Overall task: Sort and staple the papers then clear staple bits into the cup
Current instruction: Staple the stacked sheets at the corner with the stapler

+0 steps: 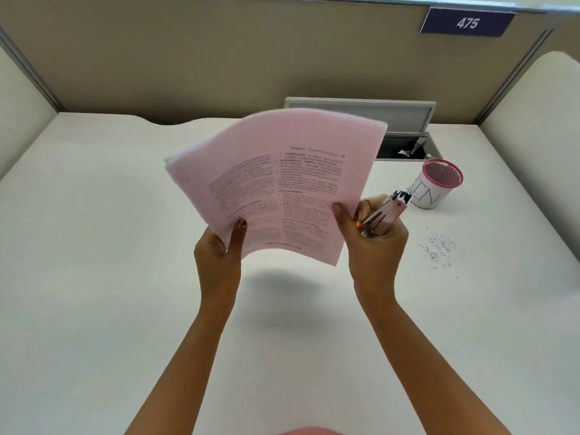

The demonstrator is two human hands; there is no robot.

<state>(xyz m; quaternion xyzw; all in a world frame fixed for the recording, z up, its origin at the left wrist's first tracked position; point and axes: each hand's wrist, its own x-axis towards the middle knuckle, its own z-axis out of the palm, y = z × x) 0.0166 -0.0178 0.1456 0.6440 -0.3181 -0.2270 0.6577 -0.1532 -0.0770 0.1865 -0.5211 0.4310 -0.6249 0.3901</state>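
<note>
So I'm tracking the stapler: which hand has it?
The right hand grips the stapler and pinches the pink papers; the left hand holds papers only.

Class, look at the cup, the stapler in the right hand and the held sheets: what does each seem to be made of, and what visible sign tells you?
Cup: pink wire mesh, seemingly metal, visible inside the rim; a white wrap, probably paper, covers its outside.
Stapler: shiny, likely chromed metal, judging by its bright glints.
Sheets: thin matte pink paper, curving under their own weight, with printed text.
</note>
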